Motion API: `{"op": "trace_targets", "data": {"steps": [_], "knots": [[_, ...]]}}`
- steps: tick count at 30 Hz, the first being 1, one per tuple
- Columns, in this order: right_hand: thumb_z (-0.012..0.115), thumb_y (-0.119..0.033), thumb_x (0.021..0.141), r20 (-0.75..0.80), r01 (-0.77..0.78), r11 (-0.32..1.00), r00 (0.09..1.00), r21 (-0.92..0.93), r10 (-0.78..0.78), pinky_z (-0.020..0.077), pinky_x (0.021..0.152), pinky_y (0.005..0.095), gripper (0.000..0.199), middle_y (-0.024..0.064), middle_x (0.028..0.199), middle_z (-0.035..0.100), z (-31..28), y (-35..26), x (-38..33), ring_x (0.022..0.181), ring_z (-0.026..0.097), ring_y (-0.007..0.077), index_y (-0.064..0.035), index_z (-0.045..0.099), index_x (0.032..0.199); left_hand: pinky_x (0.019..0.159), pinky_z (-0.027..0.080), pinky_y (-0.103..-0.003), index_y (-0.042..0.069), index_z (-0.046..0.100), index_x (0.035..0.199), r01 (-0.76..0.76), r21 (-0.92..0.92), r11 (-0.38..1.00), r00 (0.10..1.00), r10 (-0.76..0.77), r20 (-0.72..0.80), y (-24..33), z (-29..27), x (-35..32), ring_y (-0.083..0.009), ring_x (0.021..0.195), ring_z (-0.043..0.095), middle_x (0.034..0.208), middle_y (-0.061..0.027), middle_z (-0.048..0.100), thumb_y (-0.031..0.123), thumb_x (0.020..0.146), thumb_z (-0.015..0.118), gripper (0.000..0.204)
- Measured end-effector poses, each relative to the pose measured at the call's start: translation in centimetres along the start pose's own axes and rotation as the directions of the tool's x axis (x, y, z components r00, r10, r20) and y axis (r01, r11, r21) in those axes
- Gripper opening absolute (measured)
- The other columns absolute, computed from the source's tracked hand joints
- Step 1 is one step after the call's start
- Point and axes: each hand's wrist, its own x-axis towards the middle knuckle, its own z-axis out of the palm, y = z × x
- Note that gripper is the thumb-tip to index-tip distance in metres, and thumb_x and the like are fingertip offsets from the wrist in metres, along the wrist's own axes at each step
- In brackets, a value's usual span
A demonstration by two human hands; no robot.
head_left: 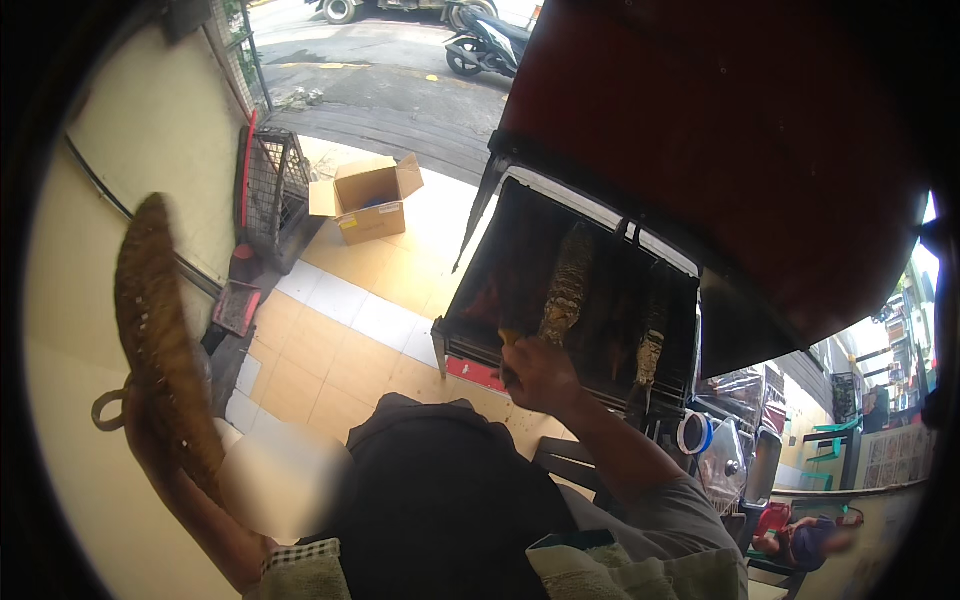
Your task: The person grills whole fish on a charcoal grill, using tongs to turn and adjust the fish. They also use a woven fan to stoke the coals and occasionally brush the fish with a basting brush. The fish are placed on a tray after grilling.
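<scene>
Fish on the grill: a long, scaly, charred-looking fish lay lengthwise on the dark grill, its near end just at the person's right hand.
Right hand: the right hand was closed around the near end of something yellowish at the grill's front edge, just below that fish; I couldn't make out exactly what it gripped.
Second fish: another fish, thinner, lay further right on the same grill, apart from the first.
Left hand: the left hand was raised high at the person's left, clenched on the lower part of a long brown speckled piece, which stood nearly upright against the pale wall. A metal ring hung by the hand.
Grill hood: a big dark red hood stood open above the grill.
Floor: yellow and white tiles, with an open cardboard box beyond and a wire cage by the wall.
Street: a parked motorbike stood on the road behind.
Far right: a round white and blue tub and green chairs.
</scene>
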Motion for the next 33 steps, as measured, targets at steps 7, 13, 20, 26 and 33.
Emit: {"op": "trace_targets", "data": {"steps": [7, 13, 20, 26, 33], "knots": [[0.066, -0.034, 0.1, -0.432, -0.35, 0.861, 0.755, 0.369, 0.492, 0.057, 0.088, 0.0469, 0.032, 0.0165, 0.11, 0.074, -3.4, 10.4, 10.2, 0.099, 0.071, 0.039, -0.0059, 0.071, 0.115, 0.106, 0.05, -0.045, -0.006, 0.058, 0.132, -0.098, -0.555, 0.826, 0.957, 0.232, 0.176, 3.0, 5.2, -3.0, -0.0294, 0.118, 0.063, 0.124, -0.0192, 0.065, 0.02, 0.107, 0.053, 0.037], [0.068, -0.045, 0.097, 0.202, 0.074, 0.986, 0.978, -0.149, -0.043, 0.054, 0.096, 0.052, 0.045, 0.0199, 0.118, 0.072, 1.5, 3.6, 9.7, 0.112, 0.068, 0.0416, -0.0065, 0.069, 0.121, 0.094, 0.055, -0.04, -0.002, 0.064, 0.115, 0.089, -0.522, 0.848, 0.844, 0.214, 0.492, 2.0, 7.2, -1.9, -0.0236, 0.097, 0.068, 0.102, -0.0184, 0.07, 0.02, 0.105, 0.056, 0.026], [0.056, -0.043, 0.103, -0.542, -0.371, 0.926, 0.792, -0.065, 0.28, 0.0502, 0.102, 0.0486, 0.045, 0.0218, 0.116, 0.073, 3.8, 20.0, 19.4, 0.114, 0.067, 0.0395, -0.0022, 0.072, 0.112, 0.096, 0.052, -0.039, -0.002, 0.061, 0.129, -0.073, -0.181, 0.981, 0.997, 0.073, -0.007, 0.8, 7.3, -5.8, -0.0233, 0.11, 0.063, 0.121, -0.0104, 0.065, 0.032, 0.103, 0.061, 0.043], [0.057, -0.036, 0.103, -0.394, -0.182, 0.93, 0.918, -0.32, 0.045, 0.0525, 0.1, 0.0483, 0.038, 0.0195, 0.117, 0.073, 7.9, 25.7, 21.4, 0.114, 0.069, 0.0374, -0.0033, 0.072, 0.114, 0.106, 0.047, -0.045, -0.005, 0.051, 0.14, -0.125, -0.601, 0.789, 0.992, 0.101, -0.073, 0.9, 8.8, -5.3, -0.0318, 0.121, 0.06, 0.133, -0.0157, 0.061, 0.038, 0.109, 0.047, 0.054], [0.064, -0.032, 0.1, -0.259, -0.203, 0.967, 0.953, -0.153, 0.159, 0.0524, 0.101, 0.0462, 0.028, 0.0127, 0.119, 0.073, 3.9, 22.2, 17.1, 0.112, 0.07, 0.0331, -0.0139, 0.073, 0.12, 0.11, 0.045, -0.042, -0.004, 0.057, 0.134, -0.046, -0.064, 0.997, 0.996, 0.041, -0.073, -1.6, 5.7, -2.7, -0.0274, 0.122, 0.06, 0.132, -0.0148, 0.062, 0.037, 0.106, 0.062, 0.05]]}}
